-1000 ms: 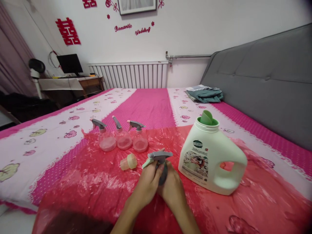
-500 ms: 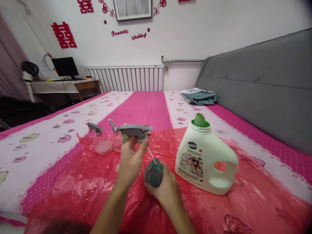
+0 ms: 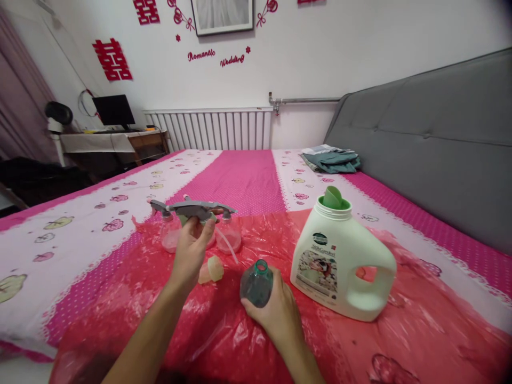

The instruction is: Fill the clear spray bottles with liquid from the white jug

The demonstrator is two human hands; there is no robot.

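Observation:
My left hand (image 3: 192, 245) is closed around a grey trigger spray head (image 3: 200, 209), held up above the red plastic sheet. Its thin clear dip tube (image 3: 228, 246) slants down to the right, apart from any bottle. Wrapped round a dark green see-through bottle (image 3: 256, 288) is my right hand (image 3: 280, 304). The bottle's neck is open and points up, tilted slightly. Between the hands and a little behind lies a pale yellow cap (image 3: 212, 269) on its side. To the right of my right hand stands a pale green detergent jug (image 3: 340, 261) with a green spout.
Several clear spray bottles with grey heads, among them one at the left (image 3: 170, 237) and one behind the tube (image 3: 234, 232), stand on the red plastic sheet (image 3: 160, 314). Folded clothes (image 3: 332, 160) lie farther back on the bed, near the grey headboard (image 3: 432, 138).
My left hand has drawn the spray head left, and its dip tube has come out of the bottle's neck. The yellow cap has come into view. My right hand still holds the bottle.

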